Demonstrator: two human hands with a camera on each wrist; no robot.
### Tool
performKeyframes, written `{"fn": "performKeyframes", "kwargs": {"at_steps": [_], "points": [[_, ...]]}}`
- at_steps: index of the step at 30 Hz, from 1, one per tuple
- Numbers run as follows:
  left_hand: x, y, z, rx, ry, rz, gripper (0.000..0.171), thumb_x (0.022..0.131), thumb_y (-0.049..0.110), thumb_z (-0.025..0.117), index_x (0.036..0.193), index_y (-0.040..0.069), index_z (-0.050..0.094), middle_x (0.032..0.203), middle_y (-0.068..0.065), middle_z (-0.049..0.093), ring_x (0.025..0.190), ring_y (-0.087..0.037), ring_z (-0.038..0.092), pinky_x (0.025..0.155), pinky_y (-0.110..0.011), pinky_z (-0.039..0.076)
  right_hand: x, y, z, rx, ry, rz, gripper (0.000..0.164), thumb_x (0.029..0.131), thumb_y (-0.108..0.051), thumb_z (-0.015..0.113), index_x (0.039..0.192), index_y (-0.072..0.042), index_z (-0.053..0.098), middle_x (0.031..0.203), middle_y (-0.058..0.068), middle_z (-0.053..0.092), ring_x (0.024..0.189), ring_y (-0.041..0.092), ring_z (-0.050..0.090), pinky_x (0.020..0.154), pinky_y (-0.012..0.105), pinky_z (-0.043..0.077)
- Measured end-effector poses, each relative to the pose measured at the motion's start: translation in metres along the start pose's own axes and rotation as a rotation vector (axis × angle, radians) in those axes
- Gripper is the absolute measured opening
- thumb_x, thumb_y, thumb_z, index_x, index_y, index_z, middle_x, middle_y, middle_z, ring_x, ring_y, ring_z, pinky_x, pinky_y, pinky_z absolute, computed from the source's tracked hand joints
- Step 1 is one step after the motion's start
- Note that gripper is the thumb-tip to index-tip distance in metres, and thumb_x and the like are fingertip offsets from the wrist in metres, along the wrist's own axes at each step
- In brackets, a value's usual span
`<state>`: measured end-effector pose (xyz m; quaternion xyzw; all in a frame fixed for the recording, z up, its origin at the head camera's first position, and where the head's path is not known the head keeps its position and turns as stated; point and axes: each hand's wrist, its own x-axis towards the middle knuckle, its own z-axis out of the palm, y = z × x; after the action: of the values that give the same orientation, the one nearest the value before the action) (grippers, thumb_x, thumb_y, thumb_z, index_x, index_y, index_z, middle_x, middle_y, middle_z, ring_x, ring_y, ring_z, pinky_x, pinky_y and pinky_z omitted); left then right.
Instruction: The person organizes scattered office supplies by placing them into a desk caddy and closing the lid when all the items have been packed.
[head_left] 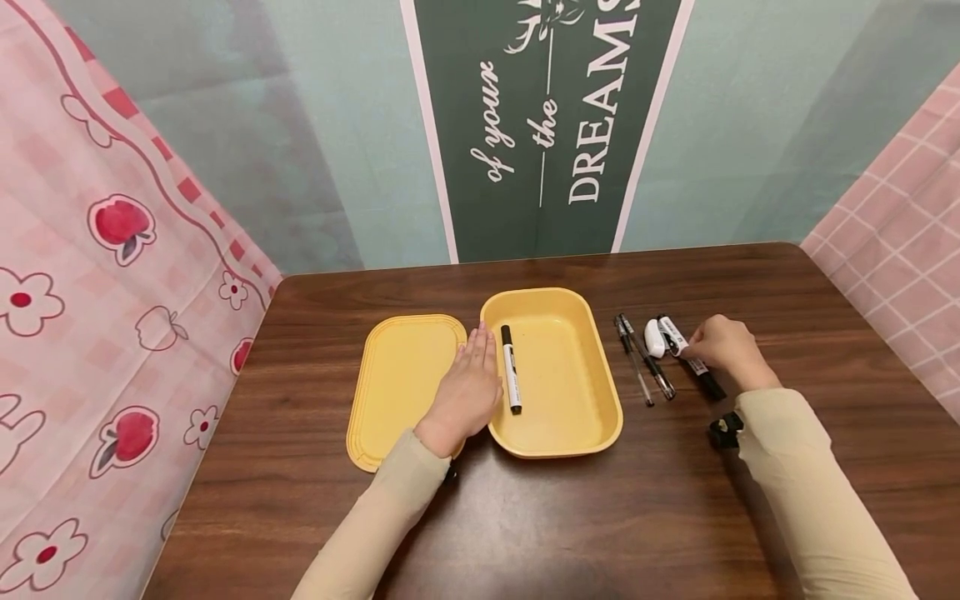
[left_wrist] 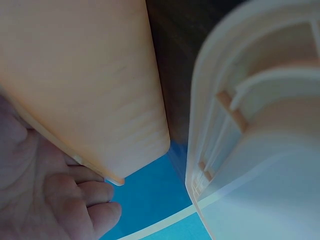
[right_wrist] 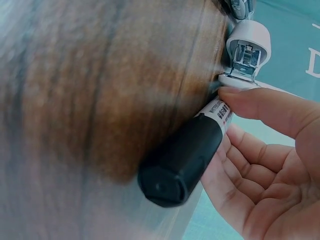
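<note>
One "WHITEBO…" marker [right_wrist: 186,151] in right hand [head_left: 727,346]

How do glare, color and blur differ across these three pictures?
Head view: soft glare on the near table, colors natural; left wrist view: bluish cast, lid washed out; right wrist view: wood grain smeared at left, held marker clearer, its print partly legible.

The head camera looks forward and down from above, wide enough to take in the desk [head_left: 585,525] and cloth backdrop [head_left: 750,108]. The 2 wrist cameras sit close: the left faces the left hand [left_wrist: 60,200] and yellow box [left_wrist: 90,85]; the right, rolled sideways, faces the right hand [right_wrist: 270,175] and marker [right_wrist: 185,155]. The head view shares the box with the left wrist, the marker with the right.
</note>
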<state>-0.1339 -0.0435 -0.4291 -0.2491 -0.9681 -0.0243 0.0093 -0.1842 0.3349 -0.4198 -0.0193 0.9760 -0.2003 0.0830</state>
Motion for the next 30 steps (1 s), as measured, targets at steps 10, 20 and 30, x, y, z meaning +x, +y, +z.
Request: {"fn": "performKeyframes", "kwargs": {"at_steps": [10,20,30], "points": [[0.0010,0.0006,-0.0007,0.010,0.006,0.001,0.058,0.100,0.020,0.038,0.143,-0.014,0.019,0.152,-0.029,0.009,0.141,-0.035,0.015,0.112,-0.043,0.021,0.0028,0.0020,-0.0009,0.004,0.001,0.002,0.023,0.080,-0.016,0.068,0.061,-0.005,0.063,0.058,-0.002,0.052,0.056,0.020,0.046,0.050,0.032,0.037],[0.0019,0.0008,-0.0012,0.023,-0.007,0.002,0.058,0.100,0.020,0.038,0.144,-0.013,0.019,0.152,-0.029,0.009,0.141,-0.034,0.014,0.113,-0.042,0.020,0.0020,0.0012,-0.0006,0.006,-0.002,0.007,0.024,0.081,-0.016,0.068,0.061,-0.004,0.063,0.057,-0.001,0.052,0.055,0.019,0.045,0.050,0.031,0.036],[0.0016,0.0014,-0.0018,0.007,-0.002,-0.001,0.057,0.100,0.020,0.038,0.144,-0.013,0.019,0.152,-0.028,0.009,0.141,-0.035,0.014,0.113,-0.043,0.020,0.0033,0.0015,-0.0020,0.009,-0.025,0.031,0.025,0.081,-0.018,0.067,0.060,-0.005,0.062,0.054,-0.003,0.050,0.053,0.018,0.045,0.050,0.031,0.036]]}}
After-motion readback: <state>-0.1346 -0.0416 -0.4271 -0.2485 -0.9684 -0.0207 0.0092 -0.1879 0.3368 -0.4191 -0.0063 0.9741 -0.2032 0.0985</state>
